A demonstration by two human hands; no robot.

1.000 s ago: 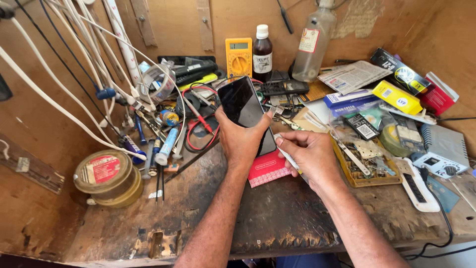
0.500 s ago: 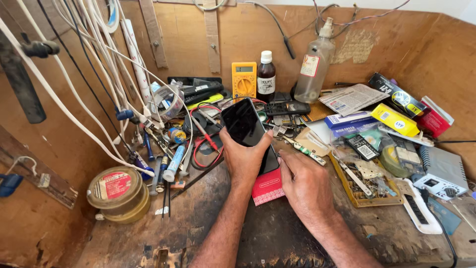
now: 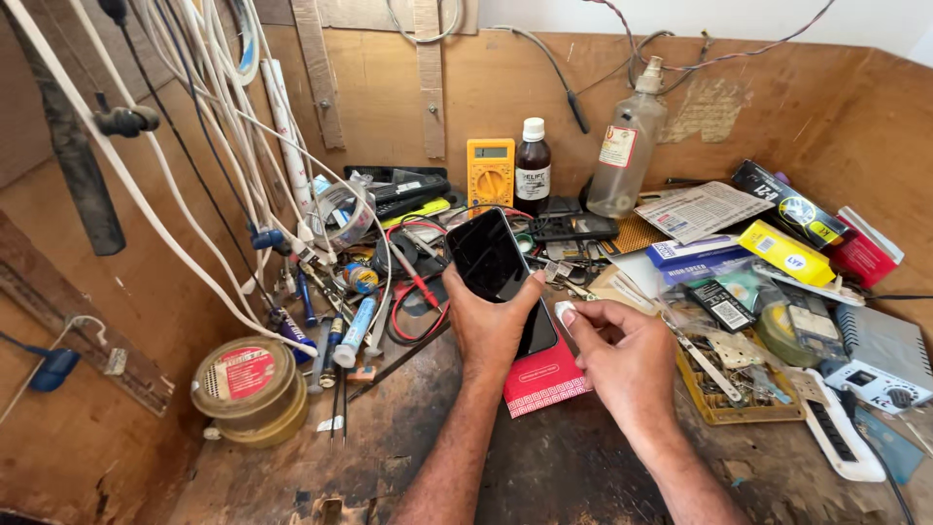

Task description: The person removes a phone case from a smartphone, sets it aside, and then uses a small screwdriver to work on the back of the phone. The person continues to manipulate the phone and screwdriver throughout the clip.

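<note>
My left hand (image 3: 486, 329) grips a black phone (image 3: 491, 258) from below and holds it tilted, with the dark screen facing me, above the wooden bench. My right hand (image 3: 622, 355) hovers just right of the phone's lower edge. Its thumb and fingertips are curled together close to the phone. I cannot tell whether they pinch something small. A red patterned pad (image 3: 546, 381) lies on the bench under both hands.
A yellow multimeter (image 3: 491, 173), a brown bottle (image 3: 532, 165) and a clear spray bottle (image 3: 627, 146) stand at the back. White cables (image 3: 194, 146) hang at the left above stacked round tins (image 3: 248, 389). Boxes (image 3: 782, 253) and a parts tray (image 3: 739, 394) crowd the right.
The view has tilted up and the hands sit lower in it. My left hand keeps the phone. My right hand has drawn its fingertips in beside the phone's lower right edge.
</note>
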